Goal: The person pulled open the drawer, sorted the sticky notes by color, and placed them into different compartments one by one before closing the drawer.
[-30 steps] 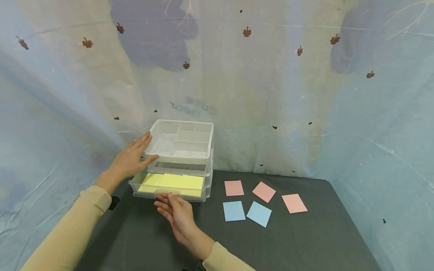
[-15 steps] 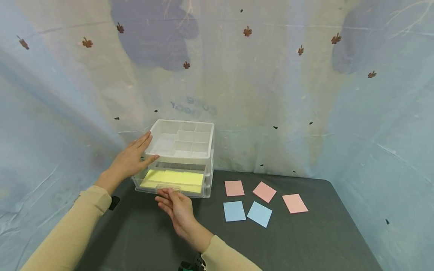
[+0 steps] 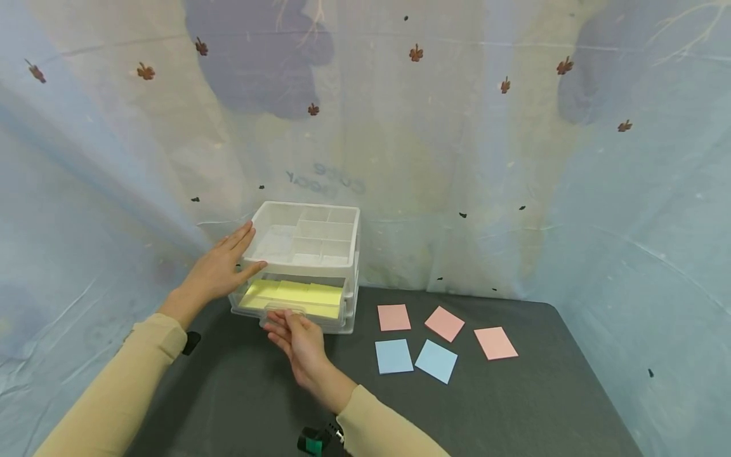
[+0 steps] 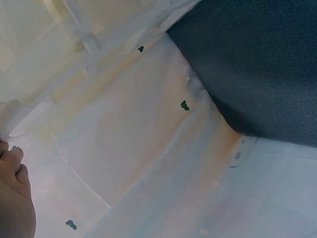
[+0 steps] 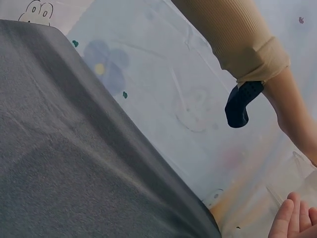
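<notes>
A translucent drawer organizer [image 3: 355, 279] with a divided white top tray [image 3: 297, 265] stands at the table's back left. Its lower clear drawer [image 3: 342, 310] juts out partway, with yellow sticky notes [image 3: 297, 293] lying inside. My left hand [image 3: 219, 270] rests, fingers extended, on the organizer's left upper edge. At the drawer's front handle, my right hand [image 3: 302, 346] touches with fairly straight fingertips and thumb. The left wrist view catches the left hand [image 4: 15, 193] at its edge, by the organizer's pale side [image 4: 59, 69]. Several right-hand fingers [image 5: 292, 218] show in the right wrist view.
Three pink sticky note pads [image 3: 394, 317] and two blue sticky note pads [image 3: 394, 356] lie on the dark table [image 3: 514, 406], right of the organizer. A patterned curtain [image 3: 400, 158] hangs behind and beside the table. Near the right wrist is a black device [image 3: 313, 440].
The lower drawer has slid back into the organizer, and my right hand has moved forward with it. The left hand has stayed on the organizer's edge.
</notes>
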Action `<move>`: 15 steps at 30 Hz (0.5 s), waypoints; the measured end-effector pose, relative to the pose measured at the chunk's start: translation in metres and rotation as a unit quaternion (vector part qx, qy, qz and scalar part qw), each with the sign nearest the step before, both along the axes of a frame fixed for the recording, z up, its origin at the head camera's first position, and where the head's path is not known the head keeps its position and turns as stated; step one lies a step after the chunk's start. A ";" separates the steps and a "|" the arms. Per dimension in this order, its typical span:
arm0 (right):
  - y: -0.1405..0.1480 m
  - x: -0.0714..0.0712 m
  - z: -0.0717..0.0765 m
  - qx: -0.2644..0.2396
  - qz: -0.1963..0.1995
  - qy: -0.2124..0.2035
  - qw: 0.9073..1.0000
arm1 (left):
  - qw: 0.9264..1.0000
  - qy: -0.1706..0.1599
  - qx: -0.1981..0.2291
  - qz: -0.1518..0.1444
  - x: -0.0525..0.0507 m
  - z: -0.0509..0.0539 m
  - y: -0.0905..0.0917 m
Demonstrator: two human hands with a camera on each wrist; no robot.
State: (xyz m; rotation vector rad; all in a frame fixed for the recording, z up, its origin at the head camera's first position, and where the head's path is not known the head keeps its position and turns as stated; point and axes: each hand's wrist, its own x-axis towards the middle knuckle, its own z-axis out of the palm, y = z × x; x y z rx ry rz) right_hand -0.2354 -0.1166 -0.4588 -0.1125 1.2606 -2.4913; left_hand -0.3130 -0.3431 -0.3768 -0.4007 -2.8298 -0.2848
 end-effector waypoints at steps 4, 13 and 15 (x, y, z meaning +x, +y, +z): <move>-0.001 -0.006 0.001 0.006 -0.004 0.002 1.000 | 1.000 0.002 0.001 0.001 0.000 -0.001 0.000; 0.000 -0.018 0.003 0.016 -0.004 0.002 1.000 | 1.000 0.006 0.002 0.000 0.001 -0.001 0.001; 0.000 -0.021 0.003 0.017 -0.005 0.003 1.000 | 1.000 0.006 0.004 -0.001 0.001 -0.001 0.002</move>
